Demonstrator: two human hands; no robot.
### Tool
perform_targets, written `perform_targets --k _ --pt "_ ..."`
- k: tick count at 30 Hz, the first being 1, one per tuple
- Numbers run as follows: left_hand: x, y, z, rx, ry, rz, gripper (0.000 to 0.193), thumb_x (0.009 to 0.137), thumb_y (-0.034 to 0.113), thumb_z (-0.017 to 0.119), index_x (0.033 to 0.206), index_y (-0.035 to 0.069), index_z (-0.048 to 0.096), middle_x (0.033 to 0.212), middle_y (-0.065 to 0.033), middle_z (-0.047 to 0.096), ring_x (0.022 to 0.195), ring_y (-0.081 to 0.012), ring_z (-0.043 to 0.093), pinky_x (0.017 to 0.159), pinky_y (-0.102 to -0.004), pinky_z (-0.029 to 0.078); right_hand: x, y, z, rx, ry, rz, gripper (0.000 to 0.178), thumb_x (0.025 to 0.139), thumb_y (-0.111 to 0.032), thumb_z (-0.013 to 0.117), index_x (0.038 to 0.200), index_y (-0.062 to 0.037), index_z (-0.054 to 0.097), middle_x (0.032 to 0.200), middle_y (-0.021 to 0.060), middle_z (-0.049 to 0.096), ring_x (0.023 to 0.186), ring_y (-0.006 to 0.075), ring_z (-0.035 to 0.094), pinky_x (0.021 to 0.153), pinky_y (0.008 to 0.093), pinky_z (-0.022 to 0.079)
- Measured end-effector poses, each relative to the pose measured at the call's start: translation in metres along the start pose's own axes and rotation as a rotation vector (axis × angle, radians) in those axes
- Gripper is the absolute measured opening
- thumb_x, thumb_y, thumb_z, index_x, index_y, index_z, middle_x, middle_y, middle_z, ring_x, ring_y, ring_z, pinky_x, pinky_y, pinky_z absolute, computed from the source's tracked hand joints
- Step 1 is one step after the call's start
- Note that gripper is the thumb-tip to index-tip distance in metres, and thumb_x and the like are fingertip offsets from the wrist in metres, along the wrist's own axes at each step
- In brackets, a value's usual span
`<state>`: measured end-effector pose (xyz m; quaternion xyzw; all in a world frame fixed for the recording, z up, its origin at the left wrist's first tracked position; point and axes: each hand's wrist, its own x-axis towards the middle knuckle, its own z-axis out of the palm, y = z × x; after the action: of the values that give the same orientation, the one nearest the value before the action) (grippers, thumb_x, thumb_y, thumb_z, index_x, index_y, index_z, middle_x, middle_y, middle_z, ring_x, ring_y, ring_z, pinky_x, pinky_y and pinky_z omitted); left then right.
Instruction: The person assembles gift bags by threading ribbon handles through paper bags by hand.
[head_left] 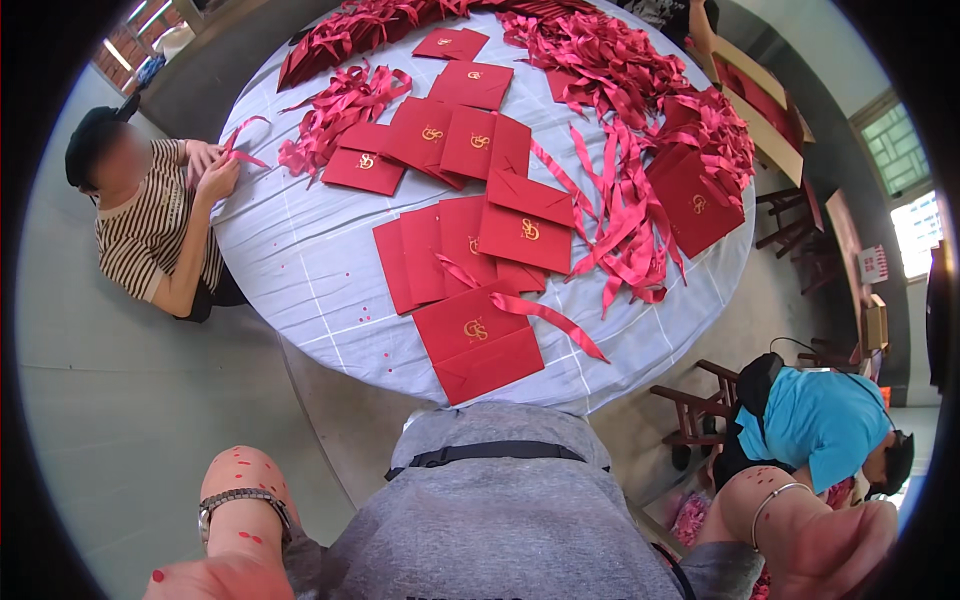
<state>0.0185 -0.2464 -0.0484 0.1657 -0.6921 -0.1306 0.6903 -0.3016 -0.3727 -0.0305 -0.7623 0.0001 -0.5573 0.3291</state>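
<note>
My left hand (pixel 215 582) is raised at the lower left, cut off by the picture's edge. A dark linked band (pixel 243 494) circles its wrist. My right hand (pixel 838 552) is up at the lower right, a thin silver bangle (pixel 775 512) on its wrist. The fingers of both hands are mostly hidden, and I see nothing held. Small red flecks dot both arms. Neither hand touches the table. Nearest to me there, a red gift bag (pixel 490 362) lies flat at the front edge, with a loose red ribbon (pixel 550 325) across its top.
More red bags (pixel 440 245) with gold emblems lie overlapping on the round cloth-covered table (pixel 300 300). Heaps of red ribbon (pixel 620 60) cover its far and right sides. A person in stripes (pixel 160 220) handles ribbon at the left. Another in blue (pixel 815 420) bends beside a wooden stool (pixel 695 405).
</note>
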Motion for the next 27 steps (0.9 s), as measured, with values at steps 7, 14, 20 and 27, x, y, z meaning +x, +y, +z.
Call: perform_targets --k 7,14,20,27 --pt "-0.032 -0.017 0.001 0.291 0.208 0.070 0.056 0.093 0.027 0.058 0.142 0.019 0.033 0.093 -0.0048 0.053 0.053 -0.0176 0.049 0.047 -0.0306 0.039 -0.062 0.026 -0.037 -0.686 0.129 0.898 0.009 0.074 0.001 0.066 0.082 0.0008 0.065 0.076 0.0095 0.061 0.070 0.0227 0.059 0.064 0.0321 0.047" --pt "-0.075 -0.042 -0.053 0.588 0.436 -0.262 0.029 0.097 0.003 0.046 0.124 -0.009 0.047 0.096 -0.0174 0.051 0.076 -0.0189 0.046 0.065 -0.0281 0.040 -0.333 -0.085 -0.037 0.432 -1.200 1.525 0.020 0.076 -0.022 0.062 0.079 -0.0039 0.070 0.069 0.0108 0.067 0.064 0.0260 0.063 0.057 0.0379 0.049" --pt "-0.073 -0.065 -0.054 0.525 0.370 -0.305 0.029 0.098 0.000 0.043 0.125 -0.007 0.047 0.095 -0.0170 0.053 0.077 -0.0207 0.047 0.065 -0.0286 0.042 -0.310 -0.098 -0.013 1.347 0.744 1.620 0.032 0.089 -0.012 0.056 0.120 -0.0071 0.061 0.086 0.0077 0.070 0.069 0.0203 0.063 0.066 0.0305 0.050" --pt "-0.071 -0.085 -0.024 0.532 0.223 -0.149 0.029 0.097 -0.001 0.044 0.125 -0.006 0.047 0.092 -0.0179 0.053 0.074 -0.0210 0.048 0.062 -0.0292 0.042 -0.205 -0.093 0.033 0.849 0.992 1.284 0.062 0.086 -0.003 0.062 0.143 -0.0047 0.037 0.140 0.0144 0.047 0.105 0.0215 0.061 0.077 0.0291 0.052"
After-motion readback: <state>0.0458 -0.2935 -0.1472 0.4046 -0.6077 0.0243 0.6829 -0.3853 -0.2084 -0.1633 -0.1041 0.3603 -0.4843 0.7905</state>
